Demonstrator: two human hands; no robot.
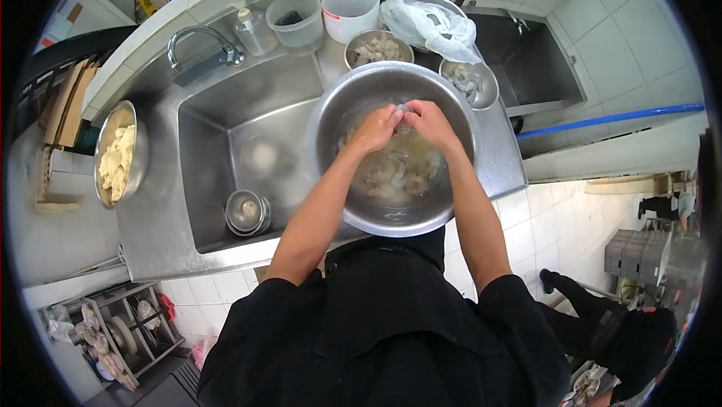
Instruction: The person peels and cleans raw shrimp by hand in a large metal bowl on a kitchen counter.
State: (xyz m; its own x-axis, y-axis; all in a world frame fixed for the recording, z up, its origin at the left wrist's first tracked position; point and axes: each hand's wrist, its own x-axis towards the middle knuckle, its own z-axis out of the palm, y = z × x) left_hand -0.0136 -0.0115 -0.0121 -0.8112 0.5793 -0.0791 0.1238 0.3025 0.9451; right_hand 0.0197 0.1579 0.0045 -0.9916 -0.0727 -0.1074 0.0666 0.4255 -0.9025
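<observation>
A large steel bowl (332, 110) full of cloudy water stands on the counter in front of me, with shrimp (395, 174) in the water. Over its far half, my left hand (377, 129) and my right hand (429, 124) meet fingertip to fingertip. Both are closed on one small greyish shrimp (402, 108), mostly covered by the fingers. Just behind the large bowl sits a small steel bowl of pale shrimp pieces or shells (378, 50); which of these I cannot tell. At the right, another small bowl holds greyish shrimp (464, 82).
Left lies a sink basin (210, 166) with stacked small bowls (247, 213) and a faucet (203, 54). A bowl of yellowish dough-like food (118, 163) is farther left. Plastic tubs (350, 10) and a plastic bag (429, 24) line the back. Another person (632, 335) is behind me, right.
</observation>
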